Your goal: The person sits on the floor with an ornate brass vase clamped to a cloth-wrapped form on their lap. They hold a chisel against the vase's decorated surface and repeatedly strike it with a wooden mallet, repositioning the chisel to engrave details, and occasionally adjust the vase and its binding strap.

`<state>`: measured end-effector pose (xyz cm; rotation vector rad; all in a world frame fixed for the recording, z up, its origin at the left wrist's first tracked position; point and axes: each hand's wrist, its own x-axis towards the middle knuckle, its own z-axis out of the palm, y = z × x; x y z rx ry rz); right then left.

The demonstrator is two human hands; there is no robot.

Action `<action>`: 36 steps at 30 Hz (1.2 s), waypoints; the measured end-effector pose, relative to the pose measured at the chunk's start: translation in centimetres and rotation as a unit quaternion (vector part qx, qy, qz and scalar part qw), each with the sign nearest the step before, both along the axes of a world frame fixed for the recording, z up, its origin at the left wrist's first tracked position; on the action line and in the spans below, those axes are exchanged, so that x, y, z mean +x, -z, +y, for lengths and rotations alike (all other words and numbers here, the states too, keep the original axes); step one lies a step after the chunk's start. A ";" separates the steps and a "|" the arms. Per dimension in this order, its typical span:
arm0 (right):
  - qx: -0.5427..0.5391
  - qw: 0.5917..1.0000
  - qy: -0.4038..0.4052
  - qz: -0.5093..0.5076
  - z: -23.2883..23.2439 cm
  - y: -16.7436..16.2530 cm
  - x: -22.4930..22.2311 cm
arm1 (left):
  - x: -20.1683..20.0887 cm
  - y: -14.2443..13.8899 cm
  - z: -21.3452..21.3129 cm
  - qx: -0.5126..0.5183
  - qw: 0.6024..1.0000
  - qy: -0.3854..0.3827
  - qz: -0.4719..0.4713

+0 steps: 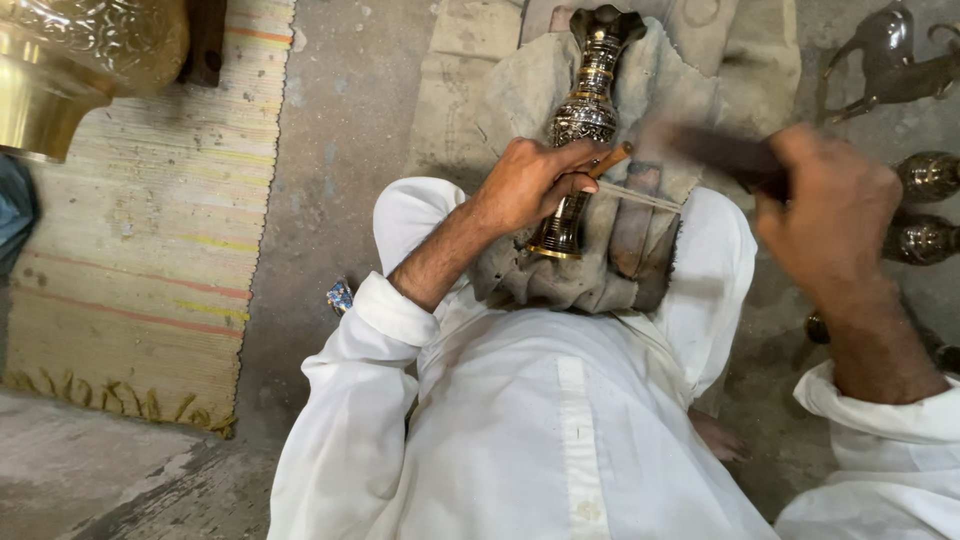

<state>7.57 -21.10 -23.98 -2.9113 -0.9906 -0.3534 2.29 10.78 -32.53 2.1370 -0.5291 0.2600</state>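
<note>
A tall engraved brass vase (588, 105) lies on a grey cloth (655, 90) across my lap, its mouth pointing away from me. My left hand (530, 180) rests on the vase's middle and pinches a thin chisel with a wooden handle (612, 160) against the metal. My right hand (835, 205) is raised to the right of the vase, closed around a dark hammer (715, 150) that is blurred by motion. I wear white clothing.
A striped woven mat (150, 240) covers the floor on the left. A large brass vessel (70, 55) stands at the top left. Several dark brass pieces (925, 175) and an animal figure (895, 60) sit at the right on the concrete floor.
</note>
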 end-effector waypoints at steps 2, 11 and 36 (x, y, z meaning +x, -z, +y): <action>0.027 0.999 -0.002 0.018 0.1 0.1 0.0 | -0.1 0.1 0.1 -0.009 1.000 0.005 0.003; 0.048 0.998 -0.043 -0.025 0.7 -0.5 0.3 | -0.5 0.6 0.5 -0.027 1.000 -0.005 0.008; 0.039 0.996 -0.083 -0.023 3.5 -3.5 1.5 | -1.4 2.8 1.6 -0.138 0.990 -0.003 -0.013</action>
